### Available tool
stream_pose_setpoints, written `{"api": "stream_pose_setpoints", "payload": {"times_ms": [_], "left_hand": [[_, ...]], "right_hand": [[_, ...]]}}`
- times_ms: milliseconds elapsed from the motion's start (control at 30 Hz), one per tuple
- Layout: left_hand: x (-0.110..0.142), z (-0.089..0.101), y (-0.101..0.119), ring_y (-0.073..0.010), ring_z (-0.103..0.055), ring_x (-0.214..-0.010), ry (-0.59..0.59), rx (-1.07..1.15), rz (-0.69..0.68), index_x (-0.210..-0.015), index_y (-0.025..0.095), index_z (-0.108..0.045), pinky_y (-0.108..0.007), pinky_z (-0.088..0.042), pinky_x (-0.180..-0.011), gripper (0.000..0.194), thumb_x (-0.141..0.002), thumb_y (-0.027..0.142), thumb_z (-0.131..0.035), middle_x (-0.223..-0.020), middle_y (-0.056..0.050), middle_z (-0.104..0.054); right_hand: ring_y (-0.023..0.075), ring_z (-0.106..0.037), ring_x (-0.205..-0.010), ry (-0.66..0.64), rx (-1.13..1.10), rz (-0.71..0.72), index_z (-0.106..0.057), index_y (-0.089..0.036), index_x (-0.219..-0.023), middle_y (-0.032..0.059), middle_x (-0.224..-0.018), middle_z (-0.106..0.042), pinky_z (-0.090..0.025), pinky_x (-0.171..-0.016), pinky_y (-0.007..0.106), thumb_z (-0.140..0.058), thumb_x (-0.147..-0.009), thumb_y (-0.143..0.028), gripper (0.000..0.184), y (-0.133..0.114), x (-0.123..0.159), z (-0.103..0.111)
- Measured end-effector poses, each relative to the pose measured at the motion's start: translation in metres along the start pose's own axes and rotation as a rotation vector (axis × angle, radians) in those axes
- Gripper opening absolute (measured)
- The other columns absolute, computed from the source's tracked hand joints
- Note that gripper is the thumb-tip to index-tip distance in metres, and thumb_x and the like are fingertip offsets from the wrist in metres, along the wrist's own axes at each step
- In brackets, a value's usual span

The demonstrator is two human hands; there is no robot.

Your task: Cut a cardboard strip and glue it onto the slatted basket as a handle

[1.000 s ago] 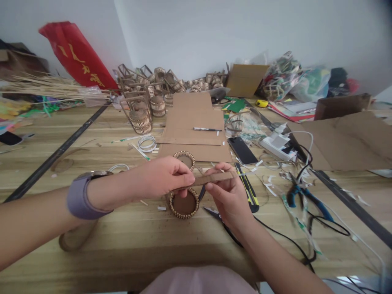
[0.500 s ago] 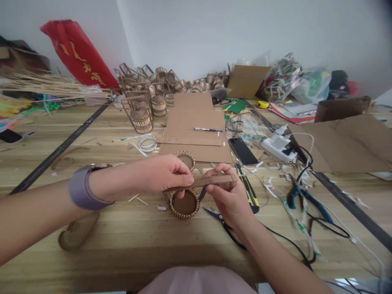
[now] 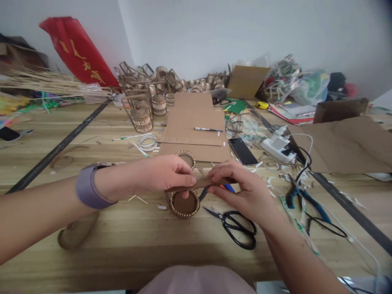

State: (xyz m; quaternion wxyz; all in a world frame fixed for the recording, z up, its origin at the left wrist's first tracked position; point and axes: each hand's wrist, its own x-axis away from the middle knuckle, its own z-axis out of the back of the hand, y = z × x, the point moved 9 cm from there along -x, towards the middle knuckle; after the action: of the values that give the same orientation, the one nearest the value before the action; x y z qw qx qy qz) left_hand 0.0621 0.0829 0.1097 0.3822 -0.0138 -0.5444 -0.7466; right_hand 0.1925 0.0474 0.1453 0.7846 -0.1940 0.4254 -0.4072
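A narrow brown cardboard strip [image 3: 202, 182] is stretched between my two hands above the table. My left hand [image 3: 167, 173] pinches its left part between thumb and fingers. Its right part is gripped by my right hand [image 3: 241, 185], thumb below and fingers on top. Right beneath the strip lies a round, shallow piece [image 3: 185, 204] with a beaded-looking rim and a brown base. A second round piece [image 3: 186, 157] of the same kind sits just beyond my left hand, partly covered by it. Black-handled scissors [image 3: 239, 228] lie open below my right hand.
Cardboard sheets [image 3: 192, 118] with a pen [image 3: 208, 129] lie ahead. A phone [image 3: 243, 151], a power strip [image 3: 278, 145] and blue-handled pliers [image 3: 308, 200] are to the right. Small lidded baskets [image 3: 141, 118] stand at the back left. A coiled white cable [image 3: 147, 142] lies nearer.
My right hand has turned over the strip, its fingers now on top, and its forearm has shifted right, uncovering the scissors' handles. The left hand keeps its pinch almost in place.
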Motion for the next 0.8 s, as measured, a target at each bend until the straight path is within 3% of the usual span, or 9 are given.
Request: {"api": "stream_pose_setpoints", "payload": {"times_ms": [433, 600, 800], "left_hand": [[0.001, -0.001, 0.003, -0.0095, -0.034, -0.051, -0.025, 0.063, -0.025, -0.063, 0.017, -0.061, -0.025, -0.024, -0.051, 0.032, -0.085, 0.039, -0.054, -0.054, 0.004, -0.047], [0.000, -0.001, 0.002, -0.0088, -0.036, -0.051, -0.026, 0.076, -0.013, -0.062, 0.017, -0.060, -0.025, -0.026, -0.052, 0.031, -0.085, 0.035, -0.052, -0.057, 0.003, -0.055], [0.003, 0.012, 0.011, -0.0130, -0.057, -0.067, 0.097, -0.086, -0.117, -0.073, 0.018, -0.066, -0.024, -0.040, -0.064, 0.032, -0.090, 0.038, -0.047, -0.071, 0.000, -0.070]], "right_hand": [[0.0191, -0.064, -0.081, -0.043, -0.019, 0.051, -0.064, -0.025, -0.087, 0.0017, -0.085, -0.072, -0.050, -0.073, 0.034, -0.071, -0.083, -0.021, 0.008, 0.001, -0.001, -0.006], [0.0197, -0.066, -0.082, -0.032, -0.077, 0.084, -0.066, -0.026, -0.084, 0.0016, -0.085, -0.074, -0.051, -0.076, 0.037, -0.073, -0.082, -0.019, 0.011, 0.001, -0.003, -0.006], [0.0190, -0.068, -0.084, 0.031, -0.188, 0.036, -0.067, -0.026, -0.078, 0.0021, -0.086, -0.074, -0.053, -0.076, 0.035, -0.075, -0.078, -0.020, 0.010, 0.015, -0.007, -0.005]]}}
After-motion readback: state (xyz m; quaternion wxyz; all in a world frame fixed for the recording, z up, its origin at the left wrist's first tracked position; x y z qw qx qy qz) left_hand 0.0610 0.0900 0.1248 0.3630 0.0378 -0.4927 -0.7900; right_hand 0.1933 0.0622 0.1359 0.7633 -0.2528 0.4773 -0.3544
